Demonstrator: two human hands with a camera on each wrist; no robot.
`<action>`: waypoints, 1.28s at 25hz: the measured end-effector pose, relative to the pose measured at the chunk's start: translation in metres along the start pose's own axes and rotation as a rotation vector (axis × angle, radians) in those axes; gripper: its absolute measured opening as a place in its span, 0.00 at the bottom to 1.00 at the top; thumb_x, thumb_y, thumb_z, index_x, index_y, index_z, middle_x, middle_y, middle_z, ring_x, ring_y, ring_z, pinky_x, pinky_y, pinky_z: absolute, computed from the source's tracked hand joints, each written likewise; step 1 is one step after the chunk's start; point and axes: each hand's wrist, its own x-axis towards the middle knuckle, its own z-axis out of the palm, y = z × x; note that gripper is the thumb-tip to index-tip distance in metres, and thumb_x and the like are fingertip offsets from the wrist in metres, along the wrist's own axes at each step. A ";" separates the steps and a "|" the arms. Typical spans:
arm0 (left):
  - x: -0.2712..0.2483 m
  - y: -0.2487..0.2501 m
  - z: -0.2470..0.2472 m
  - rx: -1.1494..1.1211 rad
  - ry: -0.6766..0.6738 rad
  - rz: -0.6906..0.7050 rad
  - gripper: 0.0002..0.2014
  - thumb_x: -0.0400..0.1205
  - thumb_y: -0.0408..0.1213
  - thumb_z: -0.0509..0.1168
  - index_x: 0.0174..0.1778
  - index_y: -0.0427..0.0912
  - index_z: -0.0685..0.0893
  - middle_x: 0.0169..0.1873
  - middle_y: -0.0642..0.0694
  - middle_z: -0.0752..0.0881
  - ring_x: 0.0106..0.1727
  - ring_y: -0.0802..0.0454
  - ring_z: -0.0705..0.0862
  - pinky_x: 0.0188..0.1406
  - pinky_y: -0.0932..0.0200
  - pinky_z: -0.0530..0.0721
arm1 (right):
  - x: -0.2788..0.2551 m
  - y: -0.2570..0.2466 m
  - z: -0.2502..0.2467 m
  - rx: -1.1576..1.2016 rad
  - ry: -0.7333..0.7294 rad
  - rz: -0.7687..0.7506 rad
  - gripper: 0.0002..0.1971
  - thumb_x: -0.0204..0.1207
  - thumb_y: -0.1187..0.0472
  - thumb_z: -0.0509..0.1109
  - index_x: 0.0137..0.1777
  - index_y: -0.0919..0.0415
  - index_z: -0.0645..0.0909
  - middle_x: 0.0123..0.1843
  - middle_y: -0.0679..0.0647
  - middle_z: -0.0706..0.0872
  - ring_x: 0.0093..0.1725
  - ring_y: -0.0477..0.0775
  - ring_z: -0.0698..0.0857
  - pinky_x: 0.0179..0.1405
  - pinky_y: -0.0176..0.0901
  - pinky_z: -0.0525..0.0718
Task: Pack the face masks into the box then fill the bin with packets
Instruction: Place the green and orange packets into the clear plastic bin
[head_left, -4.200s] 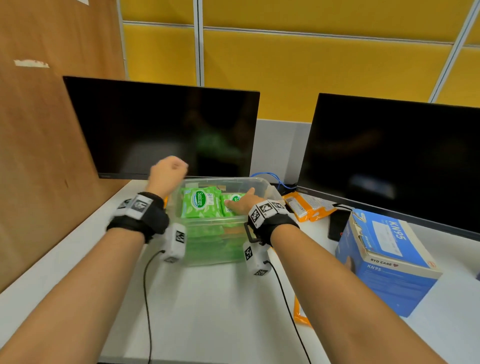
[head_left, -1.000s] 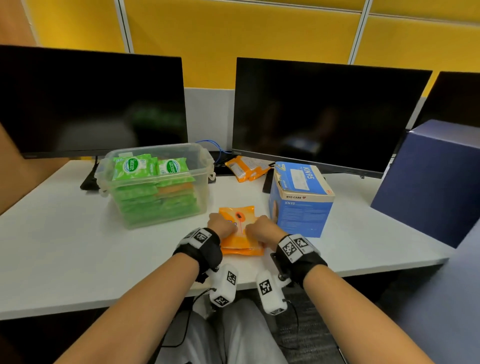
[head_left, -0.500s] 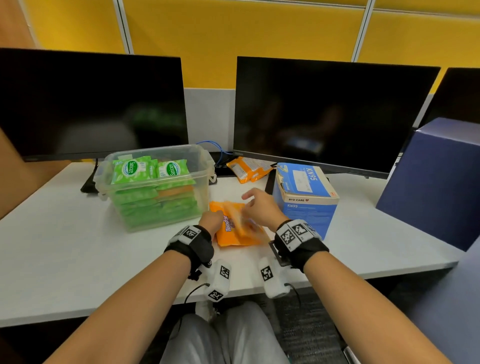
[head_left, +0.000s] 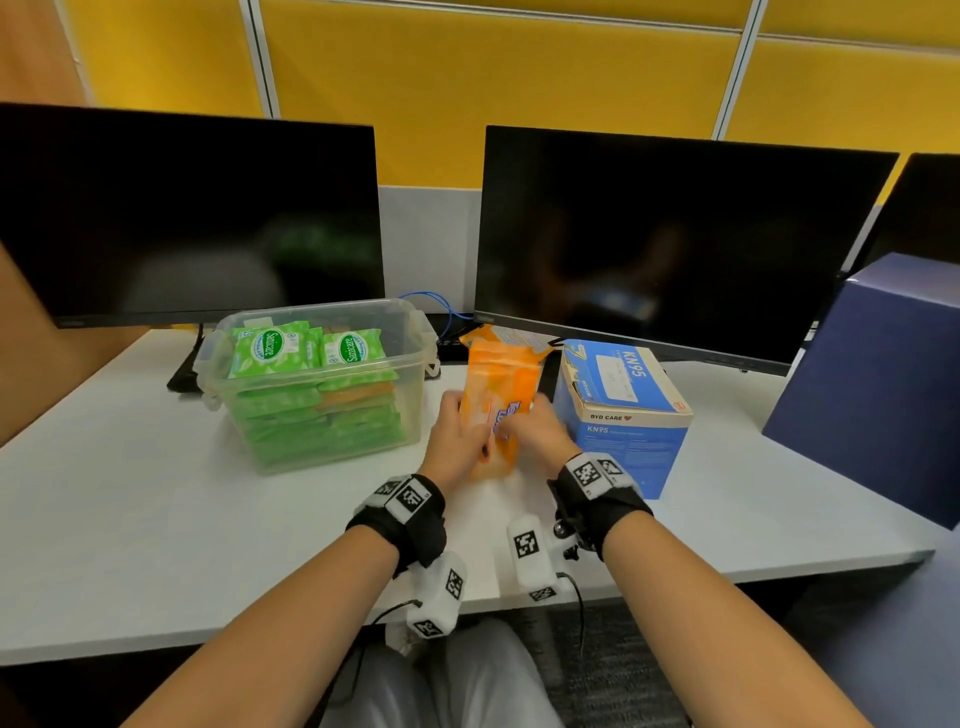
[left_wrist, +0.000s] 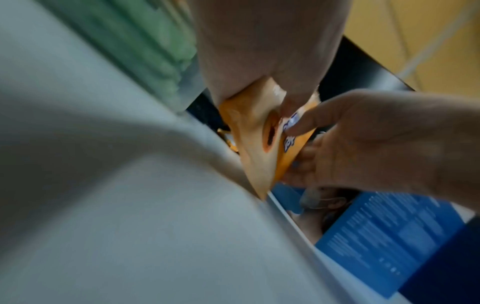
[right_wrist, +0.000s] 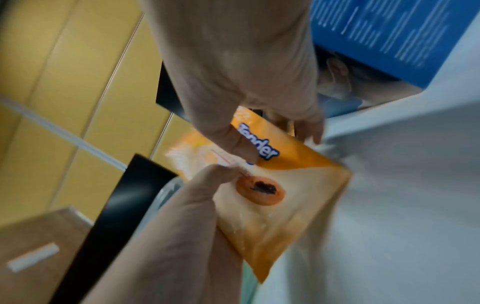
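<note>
Both hands hold one orange packet up on end, just above the white table, between the bin and the box. My left hand grips its left edge and my right hand pinches its right edge. In the wrist views the packet shows a round orange sticker, with the left thumb and right thumb on its face. To the left stands the clear plastic bin, stacked high with green packets. The blue KN95 box stands right of my hands.
Two dark monitors line the back of the table. A dark blue block stands at the right edge. More orange packets lie behind the held one. The table's front edge runs just past my wrists.
The hands left the bin and came to an orange packet lying flat near the table's front. They have since lifted it onto its end and moved it back a little.
</note>
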 end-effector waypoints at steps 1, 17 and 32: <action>0.002 0.005 -0.003 -0.039 0.004 0.070 0.13 0.78 0.37 0.69 0.53 0.49 0.72 0.44 0.47 0.84 0.41 0.52 0.84 0.41 0.52 0.84 | -0.002 -0.004 -0.005 0.061 0.018 -0.088 0.22 0.72 0.75 0.68 0.66 0.63 0.73 0.58 0.57 0.84 0.63 0.58 0.82 0.59 0.51 0.83; 0.025 0.085 -0.034 -0.806 -0.119 -0.041 0.13 0.72 0.25 0.59 0.50 0.39 0.82 0.50 0.38 0.87 0.52 0.42 0.86 0.51 0.46 0.88 | -0.028 -0.040 0.006 0.698 -0.224 -0.327 0.21 0.81 0.64 0.67 0.72 0.58 0.71 0.68 0.57 0.84 0.65 0.54 0.85 0.63 0.48 0.84; 0.068 0.057 -0.180 1.073 0.167 -0.060 0.31 0.79 0.60 0.59 0.79 0.59 0.66 0.82 0.44 0.63 0.83 0.38 0.56 0.79 0.33 0.55 | 0.026 -0.194 0.078 -0.922 0.209 -0.615 0.22 0.79 0.70 0.63 0.71 0.66 0.65 0.55 0.64 0.84 0.52 0.67 0.85 0.36 0.51 0.75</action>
